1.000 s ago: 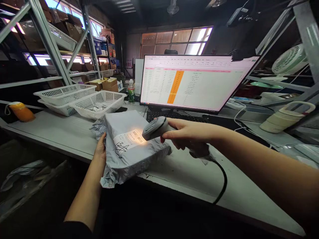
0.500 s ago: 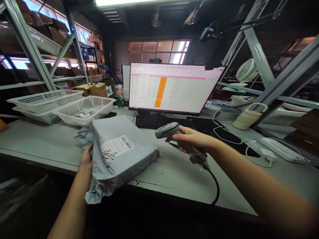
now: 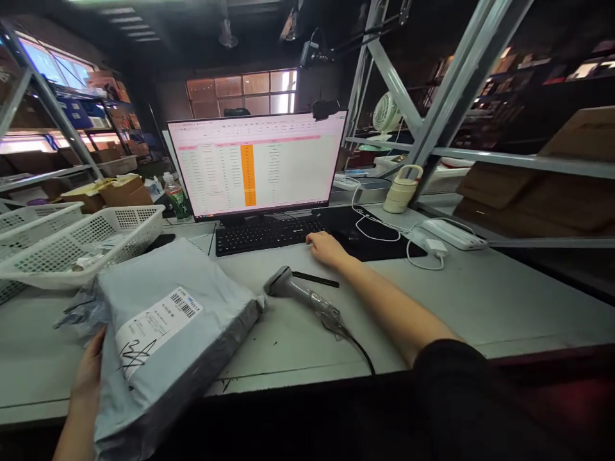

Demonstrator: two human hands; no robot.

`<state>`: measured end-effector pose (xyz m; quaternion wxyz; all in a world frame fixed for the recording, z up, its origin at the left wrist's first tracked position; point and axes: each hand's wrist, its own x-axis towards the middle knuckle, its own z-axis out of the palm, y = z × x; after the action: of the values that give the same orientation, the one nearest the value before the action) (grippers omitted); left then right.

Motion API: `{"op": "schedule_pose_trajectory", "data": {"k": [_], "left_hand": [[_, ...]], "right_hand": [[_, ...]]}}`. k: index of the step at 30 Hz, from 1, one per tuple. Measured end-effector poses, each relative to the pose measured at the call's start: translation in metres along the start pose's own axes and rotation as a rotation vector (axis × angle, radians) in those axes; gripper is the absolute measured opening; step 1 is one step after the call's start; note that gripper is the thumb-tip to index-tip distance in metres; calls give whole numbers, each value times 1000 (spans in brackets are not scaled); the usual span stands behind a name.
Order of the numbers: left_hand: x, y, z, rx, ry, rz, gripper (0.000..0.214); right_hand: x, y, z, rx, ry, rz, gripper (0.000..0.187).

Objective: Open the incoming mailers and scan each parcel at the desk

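Observation:
My left hand (image 3: 90,365) grips the left edge of a grey plastic mailer parcel (image 3: 211,301), its fingers partly hidden behind it. The parcel is tilted at the table's front edge and bears a white barcode label (image 3: 161,323) with handwritten marks. My right hand (image 3: 327,248) is empty, fingers reaching over the right end of the black keyboard (image 3: 259,235). A grey barcode scanner (image 3: 298,291) lies on the table between the parcel and my right forearm, its cable running off the front edge. Just behind the scanner lies a thin black pen-like stick (image 3: 316,279).
A monitor (image 3: 293,173) showing a spreadsheet stands behind the keyboard. White mesh baskets (image 3: 129,246) are at left, beside a green-labelled bottle (image 3: 175,197). To the right are a black mouse pad (image 3: 384,246), white cables, a cream cup (image 3: 401,191) and a white power strip (image 3: 451,234).
My right hand has let go of the scanner, which now lies on the table, and has moved to the keyboard's right end. The view has turned right; my left hand still holds the parcel.

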<state>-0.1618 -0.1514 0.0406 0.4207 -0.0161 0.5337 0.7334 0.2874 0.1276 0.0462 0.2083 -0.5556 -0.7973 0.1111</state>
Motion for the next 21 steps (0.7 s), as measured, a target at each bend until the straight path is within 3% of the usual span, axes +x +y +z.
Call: {"op": "schedule_pose_trajectory", "data": {"k": [5,12,17,21], "left_hand": [[-14,-1,10,168,102,33,59],[-11,4,8,373,239,131,61],[-10,3,9,266,281,146,41],[-4,-1,8,151,244,108,23]], "right_hand": [[16,35,15,-106,124,-11,37],[22,38,22,-208,153,-81,35],[31,30,24,-274,183,-111,35],[45,19,28,-306,193,-133,35]]}}
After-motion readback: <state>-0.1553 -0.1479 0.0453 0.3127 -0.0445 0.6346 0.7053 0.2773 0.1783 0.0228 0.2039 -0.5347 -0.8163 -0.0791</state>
